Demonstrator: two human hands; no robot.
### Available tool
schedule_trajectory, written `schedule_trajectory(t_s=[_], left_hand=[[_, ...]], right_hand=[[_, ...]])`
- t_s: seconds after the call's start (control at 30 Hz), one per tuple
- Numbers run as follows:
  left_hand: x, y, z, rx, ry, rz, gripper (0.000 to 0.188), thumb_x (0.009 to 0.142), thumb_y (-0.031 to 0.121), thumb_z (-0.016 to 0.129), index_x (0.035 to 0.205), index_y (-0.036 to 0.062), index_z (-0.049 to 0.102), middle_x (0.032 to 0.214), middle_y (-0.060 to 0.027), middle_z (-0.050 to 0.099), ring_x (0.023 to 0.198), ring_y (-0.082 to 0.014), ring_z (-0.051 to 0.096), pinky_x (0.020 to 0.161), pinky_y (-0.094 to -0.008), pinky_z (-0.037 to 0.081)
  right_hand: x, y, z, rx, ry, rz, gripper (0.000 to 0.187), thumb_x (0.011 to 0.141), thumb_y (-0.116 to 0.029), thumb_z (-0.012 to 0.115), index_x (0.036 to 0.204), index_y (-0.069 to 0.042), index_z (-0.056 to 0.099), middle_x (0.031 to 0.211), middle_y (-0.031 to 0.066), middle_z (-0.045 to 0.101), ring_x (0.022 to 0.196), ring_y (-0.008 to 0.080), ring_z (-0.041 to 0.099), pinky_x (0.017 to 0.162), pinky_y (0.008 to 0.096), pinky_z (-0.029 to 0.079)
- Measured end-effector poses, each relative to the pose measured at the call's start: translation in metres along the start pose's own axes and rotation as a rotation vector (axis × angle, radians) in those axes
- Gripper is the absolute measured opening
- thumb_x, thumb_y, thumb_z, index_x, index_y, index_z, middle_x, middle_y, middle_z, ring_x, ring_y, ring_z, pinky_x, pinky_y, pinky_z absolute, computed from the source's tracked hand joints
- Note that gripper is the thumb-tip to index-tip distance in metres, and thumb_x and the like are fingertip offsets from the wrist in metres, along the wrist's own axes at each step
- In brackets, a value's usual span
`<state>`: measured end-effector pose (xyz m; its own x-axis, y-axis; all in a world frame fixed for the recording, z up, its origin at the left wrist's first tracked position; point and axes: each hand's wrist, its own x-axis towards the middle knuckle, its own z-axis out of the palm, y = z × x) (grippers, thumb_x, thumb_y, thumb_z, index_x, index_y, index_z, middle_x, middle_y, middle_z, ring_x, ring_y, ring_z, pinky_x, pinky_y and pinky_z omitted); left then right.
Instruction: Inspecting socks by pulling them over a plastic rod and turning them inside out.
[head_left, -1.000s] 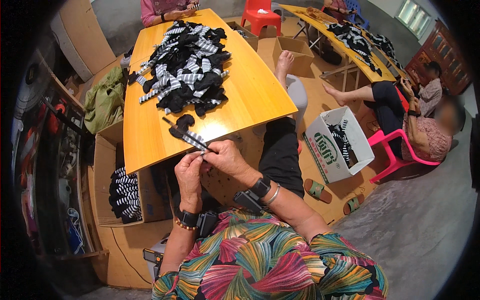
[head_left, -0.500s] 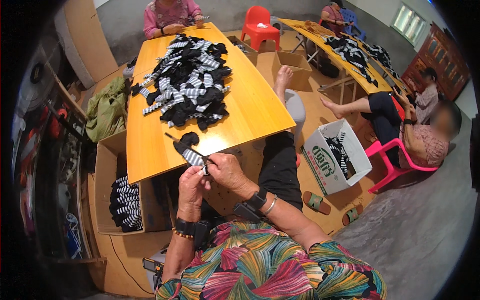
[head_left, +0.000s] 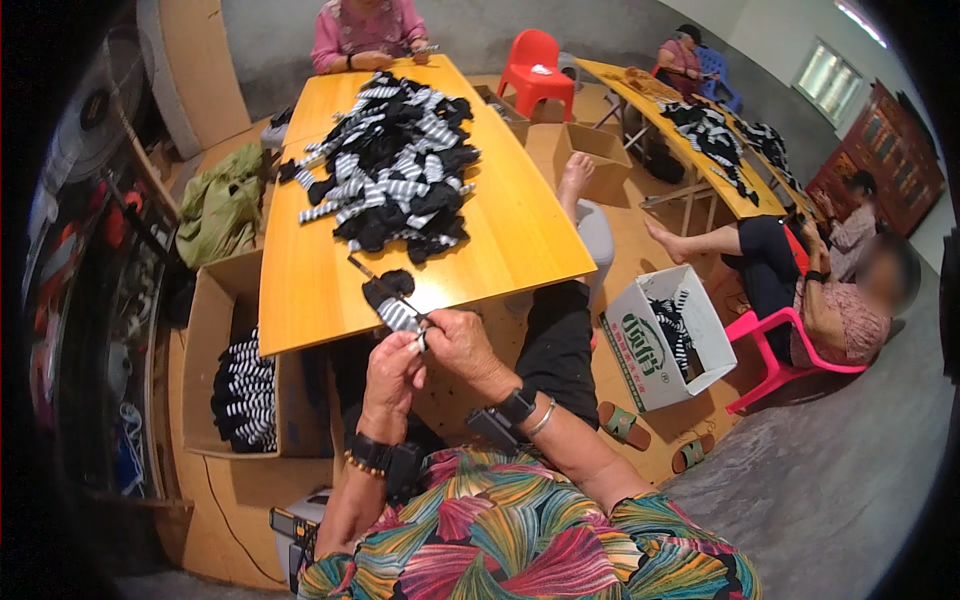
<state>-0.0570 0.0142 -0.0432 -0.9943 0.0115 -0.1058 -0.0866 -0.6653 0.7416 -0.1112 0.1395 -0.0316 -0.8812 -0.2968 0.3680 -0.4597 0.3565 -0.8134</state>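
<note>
Just past the near edge of the table, my two hands meet over one striped knit piece (head_left: 399, 315), grey and white with a bunched black end; it looks like a sock. My left hand (head_left: 392, 372) pinches its near end between thumb and fingers. My right hand (head_left: 462, 345) is closed around a thin dark rod (head_left: 364, 268), which points away to the left along the knit piece. Whether the rod runs inside or beside the fabric I cannot tell. Beyond lies a big heap of similar striped pieces (head_left: 400, 165) on the yellow table (head_left: 515, 235).
Left of my legs, a cardboard box (head_left: 205, 400) holds stacked striped pieces. A white box (head_left: 650, 370) with more stands right, near green slippers (head_left: 625, 425) and a person on a pink chair (head_left: 760, 375). Another person (head_left: 365, 35) sits at the table's far end.
The whole view has shifted slightly, so the table and boxes sit a little differently in the picture. Both hands keep their grip close together, with the rod and knit piece little changed.
</note>
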Motion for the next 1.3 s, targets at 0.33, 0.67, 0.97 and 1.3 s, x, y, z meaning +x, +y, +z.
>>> schedule_trajectory(t_s=[0.33, 0.67, 0.97, 1.3], left_hand=[[-0.024, -0.006, -0.031, -0.489, -0.096, -0.234, 0.015, 0.087, 0.018, 0.049, 0.091, 0.0038, 0.053, 0.052, 0.0014, 0.039, 0.041, -0.0127, 0.037, 0.041, -0.0265, 0.031], [-0.003, 0.015, 0.001, -0.25, -0.109, -0.074, 0.017, 0.082, 0.016, 0.059, 0.09, 0.0018, 0.055, 0.065, -0.0036, 0.056, 0.055, -0.016, 0.057, 0.052, -0.0268, 0.048], [-0.016, 0.012, -0.003, 0.222, 0.044, 0.065, 0.017, 0.072, 0.008, 0.068, 0.075, 0.0054, 0.052, 0.069, -0.0016, 0.057, 0.055, -0.0108, 0.057, 0.055, -0.0234, 0.051], [-0.021, 0.017, 0.011, 0.295, 0.215, 0.263, 0.015, 0.072, 0.0, 0.06, 0.066, 0.0059, 0.048, 0.063, -0.0021, 0.055, 0.052, -0.0096, 0.054, 0.049, -0.0213, 0.046]], right_hand=[[-0.026, -0.012, -0.005, 1.203, -0.482, 0.782, 0.01, 0.081, -0.015, 0.054, 0.083, -0.005, 0.055, 0.054, -0.0035, 0.04, 0.04, 0.0039, 0.032, 0.037, 0.0193, 0.027], [0.0, -0.023, -0.025, 1.008, -0.417, 0.612, 0.01, 0.084, -0.013, 0.051, 0.079, -0.005, 0.054, 0.056, -0.0039, 0.044, 0.039, 0.004, 0.034, 0.037, 0.0182, 0.028], [-0.016, -0.022, -0.014, 0.942, -0.365, 0.575, 0.009, 0.079, -0.011, 0.052, 0.075, -0.004, 0.057, 0.053, -0.0047, 0.045, 0.039, 0.0035, 0.035, 0.036, 0.0185, 0.025], [-0.017, -0.037, -0.014, 0.334, -0.233, 0.226, 0.014, 0.073, -0.01, 0.053, 0.077, 0.002, 0.059, 0.056, 0.0053, 0.052, 0.054, 0.0078, 0.046, 0.048, 0.0264, 0.038]])
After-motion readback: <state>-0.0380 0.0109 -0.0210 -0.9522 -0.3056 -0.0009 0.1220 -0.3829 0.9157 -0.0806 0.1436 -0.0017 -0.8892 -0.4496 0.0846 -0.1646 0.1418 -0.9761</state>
